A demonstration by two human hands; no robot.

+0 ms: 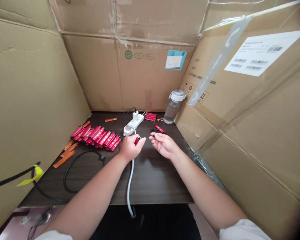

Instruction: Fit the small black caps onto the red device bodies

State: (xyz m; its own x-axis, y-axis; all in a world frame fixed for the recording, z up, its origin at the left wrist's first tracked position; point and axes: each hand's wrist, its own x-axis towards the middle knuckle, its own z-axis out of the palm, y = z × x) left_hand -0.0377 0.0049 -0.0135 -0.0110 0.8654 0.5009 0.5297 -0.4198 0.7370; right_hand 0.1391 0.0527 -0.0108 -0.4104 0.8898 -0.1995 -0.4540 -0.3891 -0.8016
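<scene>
Over the middle of the dark table, my left hand is closed around a small red piece, of which only a bit shows between thumb and fingers. My right hand is pinched at the fingertips, a short gap to the right of it. A small dark bit shows at those fingertips, too small to name. Just beyond the right hand lies a single red stick-like piece with a black end. A pile of similar red pieces with gold lettering lies left of my left hand.
A white power strip with a plugged-in charger sits behind my hands, its pale cable running over the front edge. A water bottle, more red pieces, orange strips and a black cable lie around. Cardboard walls enclose the table.
</scene>
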